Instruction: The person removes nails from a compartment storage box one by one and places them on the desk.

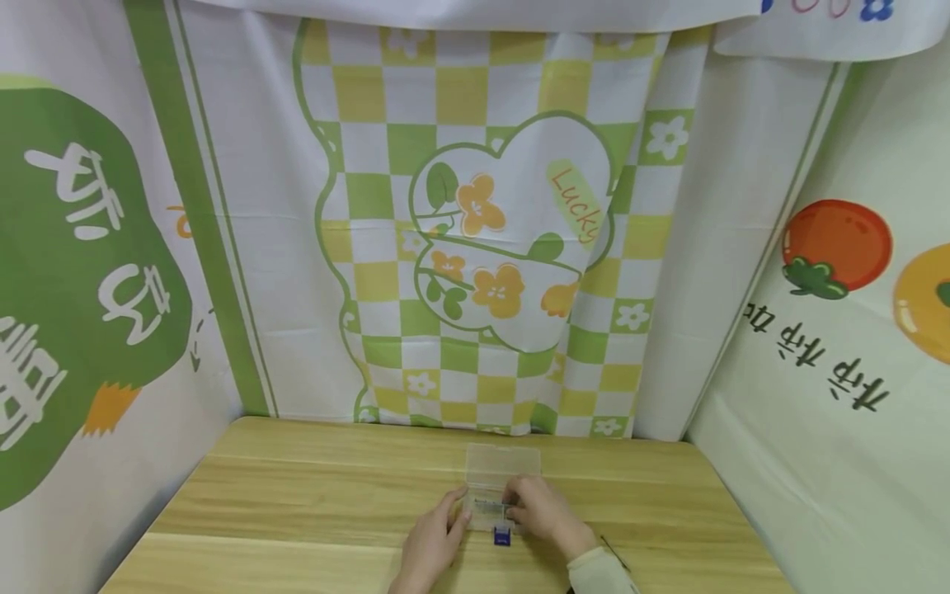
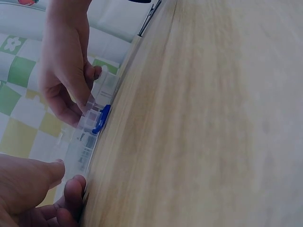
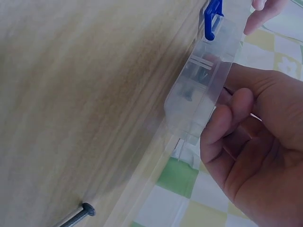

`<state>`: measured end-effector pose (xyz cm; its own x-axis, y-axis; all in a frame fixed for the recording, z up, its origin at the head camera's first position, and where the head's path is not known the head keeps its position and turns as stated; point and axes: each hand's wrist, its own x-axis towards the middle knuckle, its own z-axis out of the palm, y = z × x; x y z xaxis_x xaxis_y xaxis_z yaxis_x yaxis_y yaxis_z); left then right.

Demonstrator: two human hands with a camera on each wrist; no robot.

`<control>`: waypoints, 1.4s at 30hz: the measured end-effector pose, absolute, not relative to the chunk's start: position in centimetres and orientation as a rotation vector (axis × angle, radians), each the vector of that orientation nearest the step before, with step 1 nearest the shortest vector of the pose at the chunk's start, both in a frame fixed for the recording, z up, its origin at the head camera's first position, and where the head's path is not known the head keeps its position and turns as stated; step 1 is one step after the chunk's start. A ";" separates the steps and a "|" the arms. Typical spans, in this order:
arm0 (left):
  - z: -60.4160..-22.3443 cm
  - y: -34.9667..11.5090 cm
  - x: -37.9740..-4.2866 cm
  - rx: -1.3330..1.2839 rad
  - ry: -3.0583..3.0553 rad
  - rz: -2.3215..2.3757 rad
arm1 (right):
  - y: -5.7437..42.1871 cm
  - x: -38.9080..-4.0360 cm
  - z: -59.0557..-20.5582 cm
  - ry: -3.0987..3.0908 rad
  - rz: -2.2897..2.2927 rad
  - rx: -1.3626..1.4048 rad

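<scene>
A small clear plastic box [image 1: 481, 523] lies on the wooden table with its clear lid [image 1: 503, 464] folded back, away from me. On its near side is a blue latch [image 1: 502, 536]. My left hand [image 1: 438, 538] grips the box's left end between thumb and fingers. My right hand [image 1: 545, 513] is at the right part, its fingers bent and a fingertip dipping behind the clear wall. Small dark pieces [image 3: 202, 74] show through that wall in the right wrist view. I cannot tell whether the right fingertips pinch anything.
A dark screw [image 3: 86, 209] lies on the table to the right of the box, near my right sleeve [image 1: 601, 571]. Beyond the table's back edge hangs a checkered cloth [image 1: 475, 363], with printed cloth on both sides.
</scene>
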<state>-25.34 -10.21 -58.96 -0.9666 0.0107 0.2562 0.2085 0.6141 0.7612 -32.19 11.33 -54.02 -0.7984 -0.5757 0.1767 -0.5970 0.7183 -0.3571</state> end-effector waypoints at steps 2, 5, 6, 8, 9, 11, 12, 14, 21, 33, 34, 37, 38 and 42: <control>-58.9 -10.2 -25.3 -0.174 -2.621 -1.286 | 11.4 -32.1 -54.0 -2.869 0.656 0.972; -58.9 -10.2 -25.3 -0.175 -2.625 -1.298 | 11.5 -32.0 -54.1 -2.866 0.690 0.964; -59.0 -10.2 -25.3 -0.177 -2.622 -1.298 | 11.5 -32.0 -54.2 -2.864 0.692 0.962; -59.0 -10.2 -25.3 -0.180 -2.614 -1.298 | 11.5 -32.0 -54.3 -2.856 0.694 0.956; -59.0 -10.2 -25.2 -0.183 -2.608 -1.296 | 11.5 -32.0 -54.4 -2.853 0.696 0.954; -58.9 -10.2 -25.2 -0.188 -2.596 -1.287 | 11.6 -32.1 -54.6 -2.847 0.700 0.949; -59.0 -10.2 -25.2 -0.190 -2.595 -1.285 | 11.6 -32.1 -54.6 -2.843 0.705 0.950; -59.0 -10.2 -25.3 -0.190 -2.597 -1.281 | 11.7 -32.2 -54.8 -2.833 0.712 0.960; -59.1 -10.1 -25.4 -0.185 -2.612 -1.277 | 11.9 -32.3 -54.8 -2.803 0.774 1.001; -58.8 -10.2 -25.2 -0.175 -2.619 -1.290 | 12.4 -32.8 -55.1 -2.784 0.865 1.055; -58.8 -10.2 -25.2 -0.178 -2.619 -1.292 | 12.4 -32.8 -55.1 -2.786 0.864 1.054; -58.8 -10.3 -25.2 -0.179 -2.624 -1.294 | 12.5 -32.9 -55.1 -2.784 0.870 1.056; -58.7 -10.3 -25.2 -0.179 -2.624 -1.295 | 12.5 -32.9 -55.1 -2.785 0.881 1.055; -58.6 -10.2 -25.1 -0.175 -2.624 -1.295 | 12.6 -32.9 -55.0 -2.791 0.920 1.054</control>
